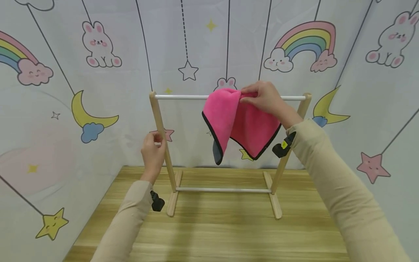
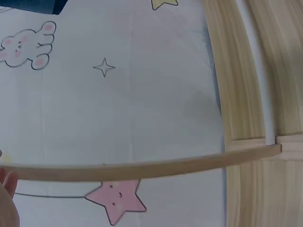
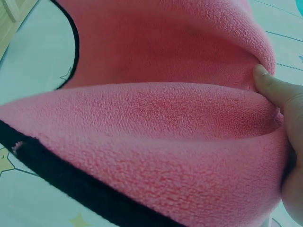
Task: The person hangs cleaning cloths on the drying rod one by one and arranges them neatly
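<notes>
A pink fleecy towel with black edging hangs in folds over the rack's white top bar. A bit of its grey underside shows at the lower left. My right hand pinches the towel at the top, near the bar. In the right wrist view the thumb presses into the fold of the pink towel. On the left side, my left hand grips the rack's wooden post partway up. Only its fingers show at the edge of the left wrist view, against the post.
The rack's wooden feet stand on a wood-grain table, joined by a white lower bar. Behind and at the sides hangs a white cloth backdrop printed with rabbits, stars and rainbows.
</notes>
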Demonstrator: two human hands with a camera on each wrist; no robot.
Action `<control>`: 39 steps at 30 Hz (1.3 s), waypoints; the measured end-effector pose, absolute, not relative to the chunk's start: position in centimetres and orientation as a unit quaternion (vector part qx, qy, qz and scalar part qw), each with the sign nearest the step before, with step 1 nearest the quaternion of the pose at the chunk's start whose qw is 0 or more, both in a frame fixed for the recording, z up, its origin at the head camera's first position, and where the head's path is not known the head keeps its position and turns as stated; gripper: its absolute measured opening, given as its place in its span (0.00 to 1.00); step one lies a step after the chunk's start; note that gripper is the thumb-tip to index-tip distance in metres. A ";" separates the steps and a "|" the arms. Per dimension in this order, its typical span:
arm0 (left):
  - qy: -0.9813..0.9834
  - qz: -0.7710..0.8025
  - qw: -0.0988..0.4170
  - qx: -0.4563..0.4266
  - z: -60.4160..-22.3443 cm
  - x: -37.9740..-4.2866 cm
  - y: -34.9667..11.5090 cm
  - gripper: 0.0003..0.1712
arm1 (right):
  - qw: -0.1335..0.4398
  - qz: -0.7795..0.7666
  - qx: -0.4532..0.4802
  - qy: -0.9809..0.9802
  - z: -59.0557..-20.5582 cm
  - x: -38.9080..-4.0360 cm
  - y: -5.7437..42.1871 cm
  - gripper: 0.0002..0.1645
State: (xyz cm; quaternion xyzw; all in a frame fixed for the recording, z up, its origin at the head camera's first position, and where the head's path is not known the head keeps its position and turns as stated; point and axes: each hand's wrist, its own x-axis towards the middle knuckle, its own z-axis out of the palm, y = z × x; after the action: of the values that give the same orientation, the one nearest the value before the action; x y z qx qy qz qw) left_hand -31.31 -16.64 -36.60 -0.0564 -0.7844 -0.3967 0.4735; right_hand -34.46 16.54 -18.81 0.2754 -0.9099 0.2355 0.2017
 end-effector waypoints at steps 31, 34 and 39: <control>-0.706 -0.590 0.338 -0.198 -27.6 -28.2 -6.4 0.19 | 0.227 0.245 0.286 -0.898 -18.6 -34.4 16.4 0.18; -0.708 -0.572 0.355 -0.214 -26.4 -28.6 -7.0 0.22 | 0.260 0.250 0.293 -0.886 -18.5 -34.4 16.2 0.16; -0.726 -0.489 0.428 -0.225 -23.4 -29.7 -7.8 0.23 | 0.362 0.251 0.290 -0.850 -18.5 -34.6 15.7 0.14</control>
State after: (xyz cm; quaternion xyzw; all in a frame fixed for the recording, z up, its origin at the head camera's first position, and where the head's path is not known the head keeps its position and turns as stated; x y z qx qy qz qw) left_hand -29.66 -7.81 -23.45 -0.2247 -0.7261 -0.4889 0.4281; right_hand -34.59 15.70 -18.46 0.2899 -0.8496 0.2512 0.3619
